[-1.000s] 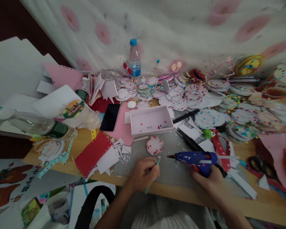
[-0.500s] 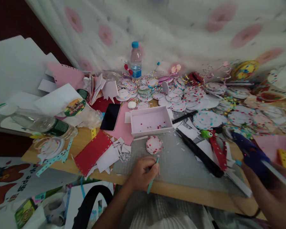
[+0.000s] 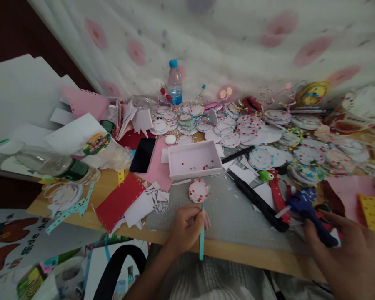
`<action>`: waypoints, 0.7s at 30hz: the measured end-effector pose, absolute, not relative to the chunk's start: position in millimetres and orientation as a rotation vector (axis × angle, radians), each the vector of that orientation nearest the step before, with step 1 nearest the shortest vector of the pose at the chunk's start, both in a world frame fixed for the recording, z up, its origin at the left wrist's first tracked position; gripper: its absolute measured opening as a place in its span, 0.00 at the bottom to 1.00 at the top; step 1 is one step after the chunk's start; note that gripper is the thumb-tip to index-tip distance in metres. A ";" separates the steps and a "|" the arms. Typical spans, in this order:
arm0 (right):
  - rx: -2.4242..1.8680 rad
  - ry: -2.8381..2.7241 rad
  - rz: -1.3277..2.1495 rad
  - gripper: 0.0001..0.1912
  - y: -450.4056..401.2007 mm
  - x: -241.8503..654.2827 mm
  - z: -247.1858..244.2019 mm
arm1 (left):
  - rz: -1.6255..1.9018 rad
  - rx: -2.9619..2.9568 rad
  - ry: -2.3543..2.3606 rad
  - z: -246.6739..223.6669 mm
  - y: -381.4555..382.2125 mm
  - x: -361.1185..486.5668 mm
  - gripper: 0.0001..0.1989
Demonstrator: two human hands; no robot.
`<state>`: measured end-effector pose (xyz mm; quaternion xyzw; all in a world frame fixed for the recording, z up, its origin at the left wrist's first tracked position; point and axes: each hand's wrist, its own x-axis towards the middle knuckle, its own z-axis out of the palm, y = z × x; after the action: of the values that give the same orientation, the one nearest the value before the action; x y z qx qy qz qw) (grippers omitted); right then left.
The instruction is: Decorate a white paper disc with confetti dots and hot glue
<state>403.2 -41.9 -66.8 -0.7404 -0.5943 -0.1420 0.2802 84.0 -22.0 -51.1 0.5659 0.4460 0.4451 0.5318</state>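
Note:
Near the table's front edge, my left hand (image 3: 189,227) pinches a narrow turquoise strip (image 3: 201,241) between thumb and fingers. The strip stands nearly upright in view, its upper end at the lower edge of a round white paper piece with red dots (image 3: 199,191). At the right, my right hand (image 3: 343,243) has its thumb and fingers apart around the handle of a dark blue glue gun (image 3: 301,202). The gun lies over scraps, with a pale glue stick (image 3: 283,211) pointing left. Part of its handle is close to my palm.
A shallow white box (image 3: 195,160) with a few red bits stands behind the round piece. A black-handled cutter (image 3: 259,204), a phone (image 3: 143,155), red card (image 3: 121,202) and paper scraps lie around. Many dotted paper discs (image 3: 234,125) and a water bottle (image 3: 175,83) are behind.
My right hand has moved in over the table with the glue gun, which has turned and now lies lower; the fingers have spread. The turquoise strip has swung more upright in my left hand.

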 end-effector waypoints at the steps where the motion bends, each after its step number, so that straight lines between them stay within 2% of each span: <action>1: -1.818 -1.689 -0.418 0.17 -42.0 392.6 -63.4 | 1.065 1.323 1.086 -48.9 -22.0 86.8 0.19; 6: -1.071 -2.189 -0.047 0.09 -34.4 306.6 -43.6 | 1.040 1.228 1.217 -40.7 -20.1 101.5 0.18; 8: -0.798 -2.327 -0.014 0.04 -24.3 275.9 -39.3 | 1.018 1.264 1.287 -38.3 -18.8 104.3 0.17; 9: -0.703 -2.355 -0.003 0.06 -18.4 264.8 -38.2 | 1.014 1.293 1.325 -37.0 -18.0 104.8 0.17; 13: -0.557 -2.399 0.011 0.17 3.5 249.4 -38.7 | 0.993 1.363 1.434 -29.2 -14.6 105.7 0.18; 17: -0.506 -2.314 0.083 0.15 13.9 259.5 -49.1 | 0.923 1.407 1.446 -19.8 -13.3 109.8 0.21; 21: -0.631 -1.815 0.547 0.12 13.6 264.1 -60.7 | 1.162 1.554 1.475 -19.7 -11.1 101.2 0.21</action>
<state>264.1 13.6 -60.7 -0.2658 -0.7638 0.2301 0.5413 101.2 -11.1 -19.7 0.5984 0.5679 0.4476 0.3450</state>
